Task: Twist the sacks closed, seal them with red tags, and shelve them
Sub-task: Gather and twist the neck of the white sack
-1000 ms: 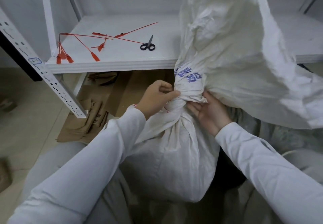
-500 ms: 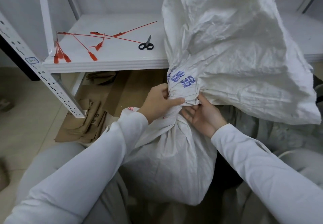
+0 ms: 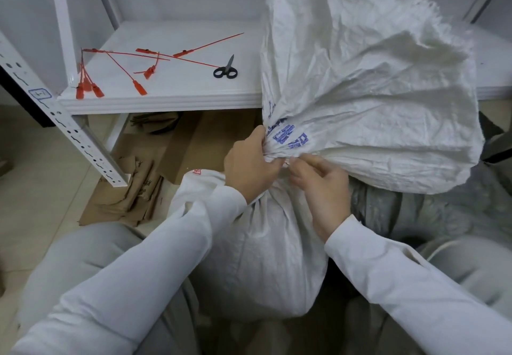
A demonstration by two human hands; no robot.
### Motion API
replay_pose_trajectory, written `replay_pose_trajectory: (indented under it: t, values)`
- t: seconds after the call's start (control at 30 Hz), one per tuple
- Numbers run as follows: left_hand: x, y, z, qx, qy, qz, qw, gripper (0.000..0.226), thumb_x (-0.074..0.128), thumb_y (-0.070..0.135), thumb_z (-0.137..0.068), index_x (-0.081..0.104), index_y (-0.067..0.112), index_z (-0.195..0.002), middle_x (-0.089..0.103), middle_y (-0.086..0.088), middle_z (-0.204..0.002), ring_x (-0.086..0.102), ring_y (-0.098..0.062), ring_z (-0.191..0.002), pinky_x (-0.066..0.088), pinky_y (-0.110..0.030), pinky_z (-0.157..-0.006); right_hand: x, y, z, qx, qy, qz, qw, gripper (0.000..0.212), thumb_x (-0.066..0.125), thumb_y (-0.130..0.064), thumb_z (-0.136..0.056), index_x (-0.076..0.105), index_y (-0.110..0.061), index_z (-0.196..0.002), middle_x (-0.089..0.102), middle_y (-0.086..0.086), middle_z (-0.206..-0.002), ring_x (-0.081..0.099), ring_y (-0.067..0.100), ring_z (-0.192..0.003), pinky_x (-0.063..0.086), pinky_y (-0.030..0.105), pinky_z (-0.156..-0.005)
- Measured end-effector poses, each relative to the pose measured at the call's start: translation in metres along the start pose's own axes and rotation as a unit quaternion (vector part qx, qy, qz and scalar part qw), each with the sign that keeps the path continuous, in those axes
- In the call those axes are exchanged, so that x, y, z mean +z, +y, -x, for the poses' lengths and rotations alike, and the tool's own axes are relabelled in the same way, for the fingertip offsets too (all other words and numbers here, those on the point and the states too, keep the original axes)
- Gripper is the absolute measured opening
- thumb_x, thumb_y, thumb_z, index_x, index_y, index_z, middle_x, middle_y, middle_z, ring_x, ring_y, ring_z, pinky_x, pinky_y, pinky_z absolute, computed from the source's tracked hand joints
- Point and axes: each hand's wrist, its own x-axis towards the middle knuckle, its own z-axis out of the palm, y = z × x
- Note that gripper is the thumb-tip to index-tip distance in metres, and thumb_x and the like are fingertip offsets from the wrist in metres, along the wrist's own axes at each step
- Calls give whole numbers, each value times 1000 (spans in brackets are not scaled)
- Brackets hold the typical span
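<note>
A white woven sack (image 3: pixel 266 257) stands between my knees, its neck twisted tight and its loose top (image 3: pixel 368 83) flaring up to the right with blue print on it. My left hand (image 3: pixel 249 166) grips the twisted neck from the left. My right hand (image 3: pixel 318 182) pinches at the neck from the right, where a sliver of red shows between the fingers. Several red tags (image 3: pixel 138 73) lie scattered on the white shelf (image 3: pixel 166 102) at the upper left.
Black scissors (image 3: pixel 225 70) lie on the shelf beside the tags. A perforated white upright (image 3: pixel 63 124) slants down at the left. Flattened cardboard (image 3: pixel 155 166) covers the floor under the shelf. Grey bags (image 3: pixel 415 216) lie to the right.
My right hand turned from lying palm-up under the neck to pinching at it from above. The sack's loose top swung further over to the right, and my left hand kept its grip.
</note>
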Motion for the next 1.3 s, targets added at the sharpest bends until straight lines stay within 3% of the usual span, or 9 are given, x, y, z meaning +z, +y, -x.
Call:
replay_pose_trajectory:
  t: [0.07,0.1,0.33,0.5,0.67,0.8,0.97,1.17,1.3]
  values:
    - [2,4,5,19,-2,-40,999,30,61,38,-72,41,22,-87,60,3,-76,54,-26,-71,42,-33,-61,5,-2,5,-8,-39,34,999,74,80,-44,-57,65,-5,-118,72,10,-110,69,18,-102,56,33,-90]
    - [4,6,8,32,-2,-58,998,28,60,37,-74,39,23,-87,57,4,-76,51,-24,-71,40,-33,-60,7,-2,7,-14,-59,38,997,75,81,-45,-56,66,-7,-119,72,7,-112,68,16,-105,56,33,-91]
    - [17,4,23,94,29,-40,994,28,62,24,-82,35,23,-79,35,11,-66,41,-18,-67,30,-31,-52,13,-3,8,-24,-36,44,998,55,84,-47,-53,74,-17,-99,76,-5,-92,72,9,-90,57,38,-89]
    - [17,-3,26,123,12,-23,992,23,68,19,-79,53,14,-97,60,1,-87,53,-17,-80,44,-29,-65,14,-3,3,-6,-3,13,1000,48,86,-43,-56,76,-12,-91,77,2,-85,74,18,-85,58,45,-88]
    - [10,-6,27,159,-11,9,987,51,70,18,-76,44,16,-120,65,1,-105,62,-17,-93,47,-26,-73,9,-7,-4,5,37,69,997,45,86,-52,-50,77,-15,-74,75,-1,-71,73,13,-74,59,39,-80]
    - [3,-6,26,176,-60,7,982,60,69,18,-76,40,12,-128,66,-5,-115,64,-23,-102,52,-36,-80,8,-11,-11,24,61,80,995,48,80,-43,-52,69,0,-70,70,13,-67,63,17,-64,58,46,-73]
    - [-13,-3,12,109,-125,81,983,56,76,11,-73,42,13,-118,70,0,-111,66,-17,-92,47,-25,-75,6,-22,-13,66,38,-17,997,10,68,-1,-71,64,1,-80,56,14,-72,54,21,-65,50,28,-57]
    - [-27,-18,-11,-87,-201,200,955,57,91,19,-61,53,15,-104,67,-3,-102,67,-15,-90,56,-23,-79,3,-28,-13,100,0,-101,990,11,60,10,-76,61,0,-81,57,13,-72,59,14,-52,50,20,-49]
    - [-26,-27,-15,-97,-264,198,939,59,87,23,-66,60,9,-118,66,0,-111,63,-12,-103,49,-16,-88,1,-25,-16,81,-31,-113,990,15,56,15,-75,60,1,-71,60,8,-61,61,14,-53,49,20,-49]
